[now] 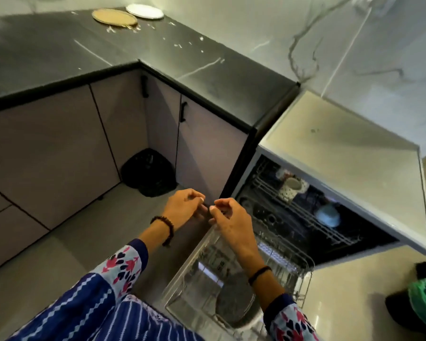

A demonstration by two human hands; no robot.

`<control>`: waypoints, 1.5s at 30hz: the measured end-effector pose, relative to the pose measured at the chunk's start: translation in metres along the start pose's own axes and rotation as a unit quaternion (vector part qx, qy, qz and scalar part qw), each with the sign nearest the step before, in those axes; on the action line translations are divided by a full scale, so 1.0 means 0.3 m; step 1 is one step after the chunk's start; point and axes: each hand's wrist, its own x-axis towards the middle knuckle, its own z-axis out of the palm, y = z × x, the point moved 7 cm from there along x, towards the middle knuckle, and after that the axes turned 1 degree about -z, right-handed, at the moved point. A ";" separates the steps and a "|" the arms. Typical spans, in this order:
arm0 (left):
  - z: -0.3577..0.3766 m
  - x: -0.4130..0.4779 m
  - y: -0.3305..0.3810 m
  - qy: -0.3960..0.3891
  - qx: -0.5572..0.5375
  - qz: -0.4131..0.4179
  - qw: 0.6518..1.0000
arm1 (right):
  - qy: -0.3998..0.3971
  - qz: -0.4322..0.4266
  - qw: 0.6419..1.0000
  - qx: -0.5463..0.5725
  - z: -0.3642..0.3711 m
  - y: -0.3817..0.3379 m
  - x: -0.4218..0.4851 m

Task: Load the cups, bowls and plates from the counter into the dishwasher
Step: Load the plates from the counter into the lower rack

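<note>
One broad black marble surface (pixel 158 52) bends round the corner and stops against the open white dishwasher (pixel 342 153) on the right. A wide stretch of it lies open between the far end and that edge. The dishwasher's shiny dropped door (pixel 190 286) and wire lower rack (pixel 303 274) jut into the floor just ahead of the person. One black rubbish bag (pixel 149 172) fills the floor corner under the cabinets.

Two plates lie just beside each other at the surface's far end: one tan round plate (pixel 115 17) and one white round plate (pixel 144 11). The upper rack holds one spotted white cup (pixel 292 189) and one pale blue bowl (pixel 327 216).

The left hand (pixel 185 207) and right hand (pixel 231 225) hover close together over the door's left edge, fingers loosely curled and holding nothing.
</note>
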 end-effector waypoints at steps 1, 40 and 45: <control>-0.035 0.014 0.008 0.003 -0.006 0.003 1.000 | -0.003 -0.001 1.000 0.006 0.018 -0.023 0.028; -1.592 1.415 0.362 0.120 -0.033 -0.005 0.992 | -0.045 -0.024 0.992 0.112 0.928 -0.903 1.784; -1.683 1.692 0.390 0.165 -0.057 -0.027 0.984 | -0.114 -0.041 0.991 0.064 0.963 -0.945 2.100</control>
